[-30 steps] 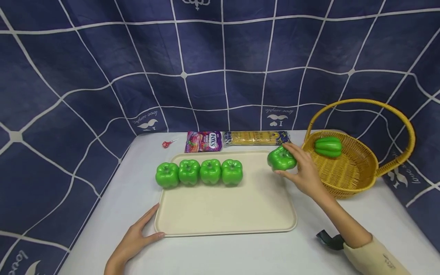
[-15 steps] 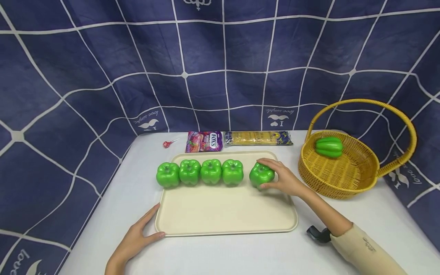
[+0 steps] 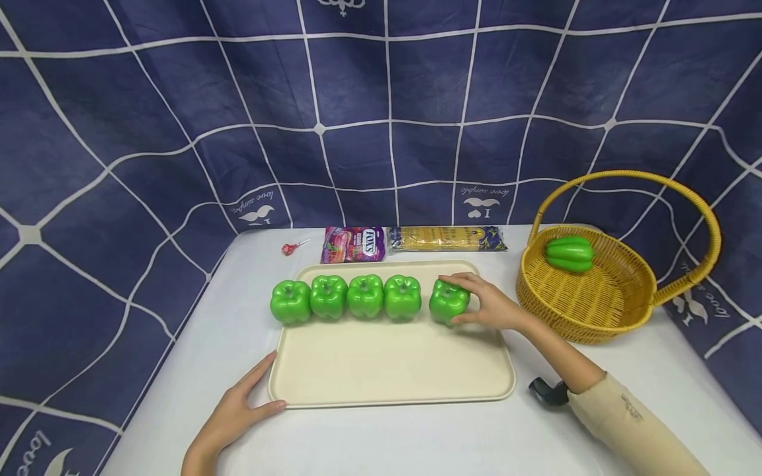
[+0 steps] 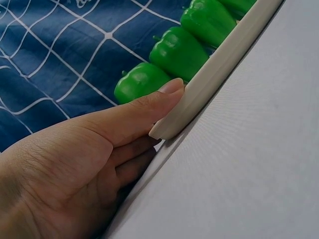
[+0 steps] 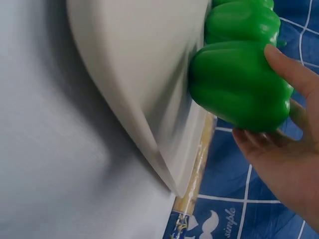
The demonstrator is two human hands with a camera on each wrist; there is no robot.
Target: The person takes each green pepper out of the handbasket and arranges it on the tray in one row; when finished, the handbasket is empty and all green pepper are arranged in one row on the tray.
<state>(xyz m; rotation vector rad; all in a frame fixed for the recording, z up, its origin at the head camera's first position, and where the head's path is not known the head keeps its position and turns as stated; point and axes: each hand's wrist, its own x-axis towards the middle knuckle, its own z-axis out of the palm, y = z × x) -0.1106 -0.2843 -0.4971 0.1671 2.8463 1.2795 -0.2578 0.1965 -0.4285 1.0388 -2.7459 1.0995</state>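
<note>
My right hand (image 3: pixel 485 303) holds a green bell pepper (image 3: pixel 448 302) by its sides over the right part of the cream tray (image 3: pixel 393 370). The right wrist view shows the thumb on one side of this pepper (image 5: pixel 239 84) and the fingertips on the other, its base at the tray surface. Several more green bell peppers (image 3: pixel 365 296) stand upright in a row along the tray's back left, a small gap from the held one. My left hand (image 3: pixel 235 410) rests at the tray's front left corner. In the left wrist view its thumb touches the tray rim (image 4: pixel 199 94), fingers extended alongside.
A yellow wicker basket (image 3: pixel 595 334) with a tall handle stands on the right, one green bell pepper (image 3: pixel 569 254) lying inside. Behind the tray lie a lollipop (image 3: pixel 289 249), a purple candy bag (image 3: pixel 354 244) and a pasta packet (image 3: pixel 446 238). A blue grid cloth hangs behind.
My right hand has carried the bell pepper left and down from beside the basket to the tray, shifting it slightly further left in the last half second. The left hand stays put.
</note>
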